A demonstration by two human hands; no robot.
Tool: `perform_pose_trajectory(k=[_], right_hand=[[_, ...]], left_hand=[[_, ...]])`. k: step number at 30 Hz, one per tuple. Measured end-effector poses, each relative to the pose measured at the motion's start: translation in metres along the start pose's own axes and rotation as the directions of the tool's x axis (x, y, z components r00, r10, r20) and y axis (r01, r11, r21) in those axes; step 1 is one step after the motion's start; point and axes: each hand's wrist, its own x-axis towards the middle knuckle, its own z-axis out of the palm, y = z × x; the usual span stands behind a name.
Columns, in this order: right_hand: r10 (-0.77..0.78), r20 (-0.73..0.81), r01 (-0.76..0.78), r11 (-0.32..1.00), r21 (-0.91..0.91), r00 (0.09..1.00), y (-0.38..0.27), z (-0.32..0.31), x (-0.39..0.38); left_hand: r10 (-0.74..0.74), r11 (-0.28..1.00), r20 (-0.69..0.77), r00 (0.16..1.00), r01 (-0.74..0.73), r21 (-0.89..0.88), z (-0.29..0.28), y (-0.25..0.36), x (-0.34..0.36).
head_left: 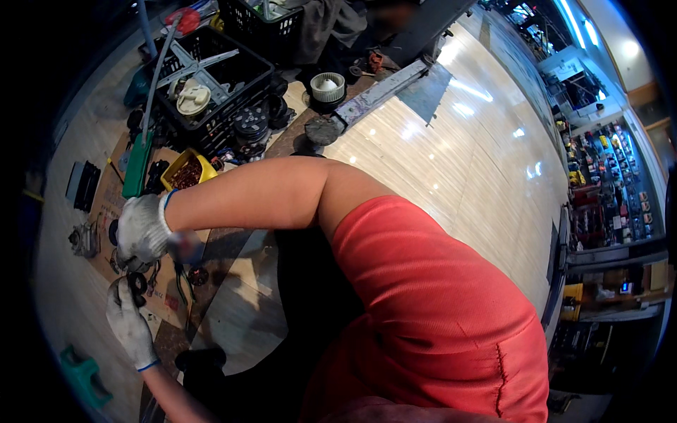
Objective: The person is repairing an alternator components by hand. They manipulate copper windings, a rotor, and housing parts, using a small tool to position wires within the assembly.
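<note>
My left hand (132, 324), in a white knitted glove, pinches a small black ring-shaped part (137, 283) between its fingers. Just beyond it, my right hand (143, 229) wears a similar glove with a blue cuff. Its fingers are curled closed close to the part; what they grip, if anything, is hidden. Beneath both hands lies a flattened cardboard sheet (107, 203). Wires (185, 289) and small dark pieces rest on it. A grey metal casting (84, 240) sits left of my right hand. Near my right wrist stands a yellow container (206, 164) of copper-coloured bits.
A long metal bar with a green handle (137, 166) leans against a black crate (243, 84) holding metal and plastic parts. Stacked dark round parts (252, 123) and a pale slotted fan wheel (328, 86) stand nearby. A green plastic object (83, 377) is at the lower left.
</note>
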Motion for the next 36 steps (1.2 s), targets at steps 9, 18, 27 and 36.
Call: perform_pose_trajectory(k=[9,18,27,36], right_hand=[[0.091,0.108,-0.136,0.822,0.553,0.99,0.017,0.004,0.009],[-0.028,-0.148,0.031,0.999,0.017,0.989,0.01,0.001,-0.002],[-0.23,-0.398,0.078,0.929,-0.362,0.888,-0.012,-0.017,-0.017],[-0.152,-0.401,0.036,0.959,-0.282,0.903,-0.009,-0.008,-0.004]], left_hand=[[0.646,0.592,0.012,0.763,-0.511,0.623,-0.01,-0.006,0.005],[0.261,0.929,-0.079,0.962,-0.229,0.29,0.0,0.012,-0.008],[-0.172,0.857,0.146,0.974,0.222,-0.465,-0.002,-0.007,-0.001],[-0.161,0.788,0.202,0.966,0.249,-0.562,-0.005,-0.007,-0.001]])
